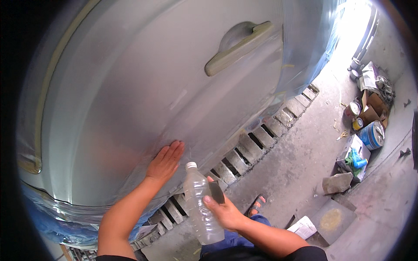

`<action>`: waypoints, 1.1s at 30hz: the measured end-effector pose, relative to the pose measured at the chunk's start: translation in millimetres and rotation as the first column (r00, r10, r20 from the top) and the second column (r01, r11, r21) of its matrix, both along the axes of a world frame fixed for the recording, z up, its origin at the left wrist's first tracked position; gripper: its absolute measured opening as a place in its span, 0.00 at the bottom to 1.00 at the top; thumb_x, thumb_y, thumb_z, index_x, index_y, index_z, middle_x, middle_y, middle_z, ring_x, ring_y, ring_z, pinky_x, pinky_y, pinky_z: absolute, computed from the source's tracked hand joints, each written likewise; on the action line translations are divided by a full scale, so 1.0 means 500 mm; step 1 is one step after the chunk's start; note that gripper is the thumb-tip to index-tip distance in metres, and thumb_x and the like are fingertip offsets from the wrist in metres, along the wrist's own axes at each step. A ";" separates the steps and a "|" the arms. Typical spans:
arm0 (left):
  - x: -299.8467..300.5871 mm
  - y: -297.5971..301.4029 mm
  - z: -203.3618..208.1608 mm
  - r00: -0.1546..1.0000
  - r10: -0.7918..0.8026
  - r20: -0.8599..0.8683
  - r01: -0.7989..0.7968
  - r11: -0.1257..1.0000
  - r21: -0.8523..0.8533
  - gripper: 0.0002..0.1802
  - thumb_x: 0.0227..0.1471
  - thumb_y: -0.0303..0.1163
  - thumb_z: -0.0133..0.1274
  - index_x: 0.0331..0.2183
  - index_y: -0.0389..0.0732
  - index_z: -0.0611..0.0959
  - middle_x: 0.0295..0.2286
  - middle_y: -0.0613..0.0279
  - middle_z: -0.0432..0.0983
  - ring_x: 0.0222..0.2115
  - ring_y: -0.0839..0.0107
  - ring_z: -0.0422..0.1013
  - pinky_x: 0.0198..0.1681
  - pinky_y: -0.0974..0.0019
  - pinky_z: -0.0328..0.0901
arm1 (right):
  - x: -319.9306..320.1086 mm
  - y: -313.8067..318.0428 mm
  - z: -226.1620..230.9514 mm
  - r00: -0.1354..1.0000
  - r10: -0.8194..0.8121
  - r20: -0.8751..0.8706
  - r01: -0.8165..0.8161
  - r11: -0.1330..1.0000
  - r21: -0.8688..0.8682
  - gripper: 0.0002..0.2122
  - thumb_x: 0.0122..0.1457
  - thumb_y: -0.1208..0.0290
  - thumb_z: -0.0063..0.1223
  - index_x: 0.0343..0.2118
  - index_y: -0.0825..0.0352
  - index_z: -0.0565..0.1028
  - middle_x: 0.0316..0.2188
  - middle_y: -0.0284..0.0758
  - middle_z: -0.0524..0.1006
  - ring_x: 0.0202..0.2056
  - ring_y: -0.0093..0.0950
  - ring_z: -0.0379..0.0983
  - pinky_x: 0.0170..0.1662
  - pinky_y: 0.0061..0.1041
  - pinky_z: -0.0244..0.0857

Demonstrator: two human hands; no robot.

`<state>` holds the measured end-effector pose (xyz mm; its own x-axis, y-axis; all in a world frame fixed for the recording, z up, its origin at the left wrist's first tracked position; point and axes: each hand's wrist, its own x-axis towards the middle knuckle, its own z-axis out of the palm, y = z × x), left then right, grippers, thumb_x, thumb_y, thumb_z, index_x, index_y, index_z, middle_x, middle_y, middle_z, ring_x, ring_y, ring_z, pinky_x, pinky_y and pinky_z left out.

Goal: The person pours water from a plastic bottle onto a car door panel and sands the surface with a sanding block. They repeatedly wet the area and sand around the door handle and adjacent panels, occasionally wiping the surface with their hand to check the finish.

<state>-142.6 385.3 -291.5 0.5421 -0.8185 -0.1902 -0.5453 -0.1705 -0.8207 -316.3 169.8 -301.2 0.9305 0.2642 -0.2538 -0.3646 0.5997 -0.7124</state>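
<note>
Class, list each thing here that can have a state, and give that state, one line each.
Car door: shut, handle flush.
Clear plastic bottle: capped, upright, held by right hand.
Left hand: flat on door panel.
Dark sanding pad: pinched in right fingers.
Paint cans: lying by the wall.

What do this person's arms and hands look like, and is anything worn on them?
Both forearms are bare, with no gloves, watch or rings visible on the left hand or right hand. A dark short sleeve edge shows at the bottom of each arm.
</note>
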 end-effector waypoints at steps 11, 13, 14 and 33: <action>-0.042 0.078 -0.016 0.998 0.015 0.061 -0.008 0.994 -0.112 0.39 0.53 0.48 0.44 0.64 0.45 0.59 0.66 0.62 0.43 0.68 0.63 0.35 0.69 0.56 0.28 | -0.008 0.134 0.012 0.995 -0.082 0.052 0.086 0.993 -0.085 0.34 0.66 0.63 0.47 0.68 0.67 0.43 0.63 0.40 0.57 0.61 0.27 0.53 0.62 0.26 0.49; -0.020 0.006 -0.019 0.996 0.025 0.091 -0.013 0.993 -0.120 0.37 0.54 0.45 0.41 0.64 0.44 0.59 0.66 0.63 0.43 0.68 0.63 0.34 0.69 0.56 0.27 | -0.017 0.136 0.012 0.988 -0.138 0.064 0.144 0.983 -0.115 0.33 0.66 0.63 0.47 0.68 0.67 0.43 0.62 0.39 0.57 0.60 0.26 0.54 0.61 0.26 0.50; -0.006 -0.029 -0.014 0.994 0.017 0.107 -0.006 0.994 -0.105 0.36 0.55 0.44 0.39 0.64 0.43 0.59 0.66 0.62 0.43 0.68 0.63 0.34 0.69 0.55 0.27 | -0.019 0.127 0.027 0.988 -0.149 0.049 0.153 0.984 -0.095 0.33 0.66 0.63 0.47 0.68 0.67 0.43 0.62 0.39 0.57 0.59 0.26 0.54 0.61 0.25 0.50; 0.001 -0.020 -0.009 0.990 -0.025 0.139 0.038 0.995 -0.087 0.37 0.57 0.49 0.36 0.64 0.44 0.58 0.67 0.62 0.39 0.68 0.62 0.31 0.68 0.54 0.23 | -0.060 0.180 0.039 0.964 -0.264 0.010 0.263 0.954 -0.141 0.33 0.66 0.62 0.47 0.67 0.66 0.45 0.59 0.36 0.60 0.59 0.24 0.54 0.61 0.25 0.49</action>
<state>-141.9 375.1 -296.1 0.5316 -0.8460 -0.0411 -0.4350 -0.2311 -0.8703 -346.1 259.9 -281.5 0.9599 -0.0289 -0.2790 -0.2135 0.5694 -0.7938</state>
